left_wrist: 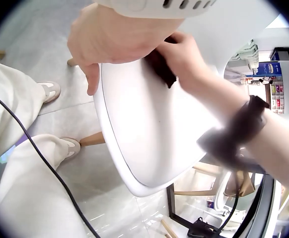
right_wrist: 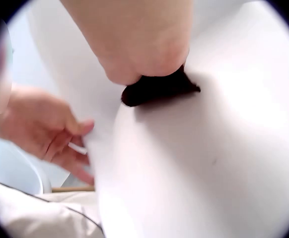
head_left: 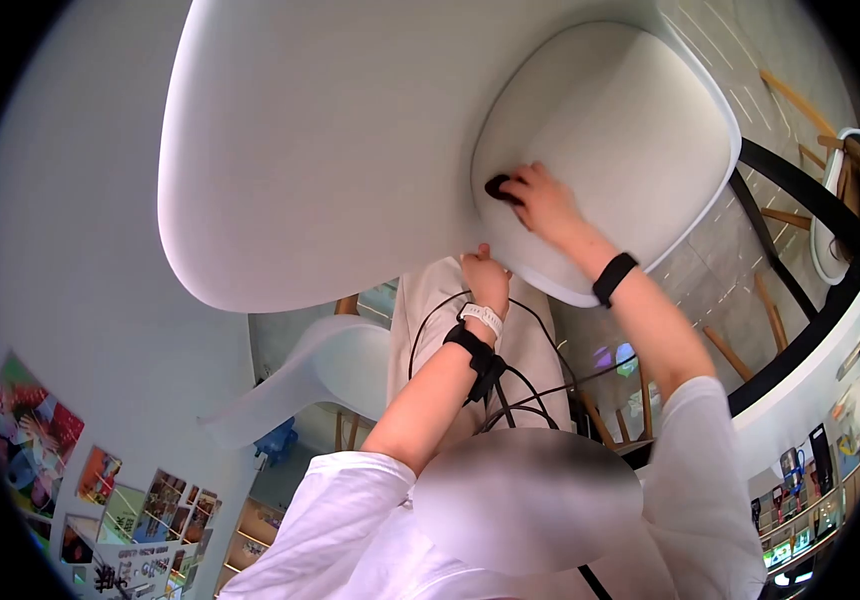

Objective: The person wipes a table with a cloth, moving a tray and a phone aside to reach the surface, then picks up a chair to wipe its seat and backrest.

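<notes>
A white shell chair [head_left: 300, 180] with a pale seat pad [head_left: 640, 120] fills the upper part of the head view. My right hand [head_left: 550, 210] holds a dark, folded cloth [head_left: 500, 187] against the pad near the backrest. In the right wrist view the cloth [right_wrist: 159, 89] bunches under the hand, and a small dark mark [right_wrist: 214, 161] shows on the pad. My left hand [head_left: 487, 280] grips the near side edge of the chair, its thumb on top and its fingers partly hidden at the rim. The left wrist view shows this hand [left_wrist: 119, 37] close beside the cloth [left_wrist: 159, 67].
Black cables [head_left: 530, 385] hang from the wrist straps across my legs. Another white chair [head_left: 350, 360] stands behind the backrest. A round-edged table with a black frame [head_left: 800, 190] is on the right, with a further chair [head_left: 835, 220] beyond. Pictures [head_left: 35, 420] cover the left wall.
</notes>
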Demonstrator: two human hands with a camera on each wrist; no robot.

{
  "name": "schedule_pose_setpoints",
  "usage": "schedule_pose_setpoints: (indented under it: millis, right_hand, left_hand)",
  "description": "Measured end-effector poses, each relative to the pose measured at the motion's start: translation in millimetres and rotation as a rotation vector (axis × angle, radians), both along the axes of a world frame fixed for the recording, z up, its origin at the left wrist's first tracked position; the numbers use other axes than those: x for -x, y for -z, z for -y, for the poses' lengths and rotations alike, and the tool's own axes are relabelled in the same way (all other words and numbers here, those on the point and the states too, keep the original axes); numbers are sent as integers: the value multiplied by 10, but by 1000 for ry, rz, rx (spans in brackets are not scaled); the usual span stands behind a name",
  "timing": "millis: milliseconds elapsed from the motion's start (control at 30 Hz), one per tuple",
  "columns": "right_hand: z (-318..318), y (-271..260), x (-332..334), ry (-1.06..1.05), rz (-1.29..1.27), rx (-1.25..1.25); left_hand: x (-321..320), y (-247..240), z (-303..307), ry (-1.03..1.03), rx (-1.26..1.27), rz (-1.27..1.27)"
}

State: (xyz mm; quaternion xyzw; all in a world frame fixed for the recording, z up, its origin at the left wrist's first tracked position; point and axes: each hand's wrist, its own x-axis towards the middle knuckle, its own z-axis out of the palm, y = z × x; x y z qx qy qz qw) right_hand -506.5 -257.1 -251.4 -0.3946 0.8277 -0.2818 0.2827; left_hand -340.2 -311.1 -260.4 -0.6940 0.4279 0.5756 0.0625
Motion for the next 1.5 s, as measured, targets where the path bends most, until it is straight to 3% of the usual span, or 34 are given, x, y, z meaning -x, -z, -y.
schedule_pose_setpoints:
  millis: [33, 133, 167, 233, 333, 367, 433, 533, 567, 633, 733, 833, 933, 1067, 1133, 1233, 1333, 1500]
  right_hand:
    - [-17, 36, 271, -41, -80, 46]
    - [-6, 177, 1490, 319, -600, 56]
    - [16, -110, 1850, 444, -617, -39]
    - [-52, -38, 2258, 565, -645, -162]
    - [181, 122, 2049, 583, -751, -384]
    - [236, 146, 2020, 425, -805, -478]
    - [434, 417, 1751, 501, -966, -271]
    - [875, 244, 1088, 458, -692, -417]
    - [810, 249, 1018, 475, -656, -275]
    - [605, 294, 1047, 504, -595, 13]
    - [420, 237, 1203, 553, -396, 189]
    - [380, 306, 1392, 347, -558, 99]
    - [173, 282, 1865, 411, -743, 7]
    - [147, 226, 2024, 580, -681, -85]
    - [214, 523, 2055, 562, -667, -93]
    - [530, 295, 1540, 472, -465, -292]
    - [680, 311, 1021, 188, -699, -131]
    - [605, 212, 805, -140, -646, -86]
  left_hand:
    - [-434, 471, -142, 113, 103, -114]
    - [-232, 320, -129, 96, 106, -119]
    - [-140, 176, -98, 113, 99, -52]
    - [16, -124, -25, 60, 43, 51]
    - [234, -253, 42, -117, -30, 74]
    - [201, -217, 10, -129, -14, 56]
    - [153, -221, 3, -128, -9, 36]
    - [177, -241, 53, -101, -49, 37]
    - [176, -241, 66, -85, -71, 55]
    - [230, -234, 82, -62, -80, 79]
    - [205, -248, 55, -68, -58, 98]
    - [167, -226, 56, -92, -87, 81]
    - [181, -221, 94, -50, -137, 89]
    - [206, -226, 75, -58, -86, 53]
    - [195, -259, 28, -69, -76, 60]
    - [230, -288, 54, -63, -81, 46]
    - [170, -329, 49, -14, -93, 35]
    - [85, -304, 149, 56, -112, -143]
